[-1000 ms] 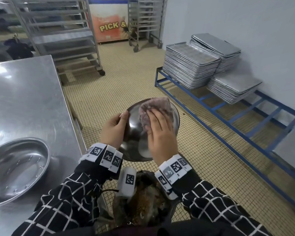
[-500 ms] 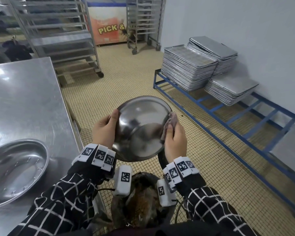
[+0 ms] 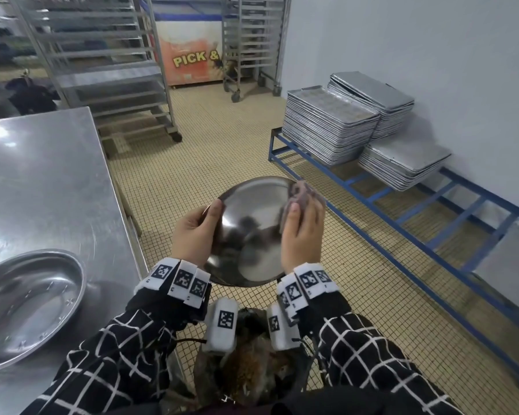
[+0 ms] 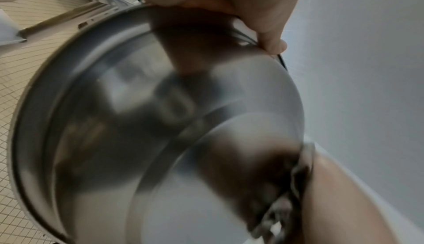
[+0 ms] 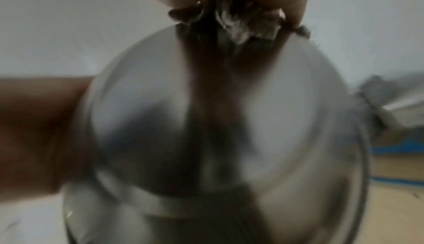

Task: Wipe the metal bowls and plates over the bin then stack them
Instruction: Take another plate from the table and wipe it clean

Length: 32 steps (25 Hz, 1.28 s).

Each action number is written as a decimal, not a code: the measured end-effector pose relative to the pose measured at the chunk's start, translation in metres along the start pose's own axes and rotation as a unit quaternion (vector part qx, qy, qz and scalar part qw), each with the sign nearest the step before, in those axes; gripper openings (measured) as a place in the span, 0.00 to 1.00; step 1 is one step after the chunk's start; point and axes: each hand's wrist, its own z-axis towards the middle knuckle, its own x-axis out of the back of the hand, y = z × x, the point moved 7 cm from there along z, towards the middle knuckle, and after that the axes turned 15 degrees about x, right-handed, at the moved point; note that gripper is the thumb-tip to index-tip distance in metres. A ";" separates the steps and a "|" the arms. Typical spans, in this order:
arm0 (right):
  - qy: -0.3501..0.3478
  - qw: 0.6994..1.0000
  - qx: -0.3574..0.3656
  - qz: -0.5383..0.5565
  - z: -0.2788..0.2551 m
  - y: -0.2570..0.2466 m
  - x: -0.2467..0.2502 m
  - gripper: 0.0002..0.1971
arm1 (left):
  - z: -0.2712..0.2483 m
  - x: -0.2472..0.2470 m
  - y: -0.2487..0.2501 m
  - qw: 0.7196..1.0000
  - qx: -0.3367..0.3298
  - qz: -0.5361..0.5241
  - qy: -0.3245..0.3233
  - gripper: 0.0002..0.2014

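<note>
1. Over the bin point(image 3: 253, 372), the left hand point(image 3: 194, 235) grips the metal bowl point(image 3: 249, 235) by its rim, thumb curled onto the edge.
2. Opposite, the right hand point(image 3: 301, 232) pinches a cloth point(image 3: 303, 193) against the rim.
3. Leftward, another bowl point(image 3: 27, 307) sits on the desk point(image 3: 42, 181).

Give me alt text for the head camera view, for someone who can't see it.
Two hands hold a metal bowl above a bin: the left hand grips its rim, the right hand presses a cloth on its edge. Another bowl sits on the steel table.
</note>
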 end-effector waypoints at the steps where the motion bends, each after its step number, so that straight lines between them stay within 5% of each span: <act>1: -0.012 0.997 -0.068 0.033 -0.004 0.017 0.004 0.24 | 0.001 0.003 0.000 1.000 0.001 -0.004 -0.002 0.15; 6: -0.083 0.956 -0.254 0.119 -0.024 0.054 0.018 0.18 | 0.006 0.006 0.002 0.999 0.001 -0.029 -0.019 0.19; 9: -0.043 0.844 -0.415 0.337 -0.026 0.062 0.018 0.28 | 0.008 0.003 -0.002 0.999 -0.005 0.029 -0.034 0.27; 11: -0.059 0.777 -0.458 0.428 -0.024 0.056 0.019 0.39 | 0.011 0.001 -0.008 0.998 -0.012 0.046 -0.042 0.30; 13: -0.105 0.742 -0.475 0.461 -0.025 0.047 0.020 0.36 | 0.012 -0.002 -0.008 0.997 -0.023 0.000 -0.072 0.24; 16: -0.096 0.777 -0.453 0.426 -0.021 0.041 0.025 0.15 | 0.012 -0.010 0.000 0.994 -0.042 -0.027 -0.099 0.10; 19: -0.042 0.828 -0.426 0.363 -0.024 0.049 0.027 0.13 | 0.015 -0.016 0.003 0.997 -0.039 0.023 -0.055 0.15; 22: -0.010 0.867 -0.379 0.322 -0.027 0.040 0.026 0.15 | 0.013 -0.031 -0.011 0.988 0.057 -0.075 -0.121 0.29; 25: 0.012 0.896 -0.330 0.296 -0.027 0.036 0.024 0.15 | -0.003 -0.047 -0.018 0.977 0.106 -0.001 -0.184 0.23; 28: -0.029 0.929 -0.290 0.228 -0.023 0.036 0.026 0.12 | -0.004 -0.043 -0.017 0.979 0.124 -0.035 -0.157 0.14; 32: -0.088 0.932 -0.283 0.211 -0.028 0.043 0.021 0.16 | 0.008 -0.023 -0.011 0.987 0.123 -0.037 -0.093 0.14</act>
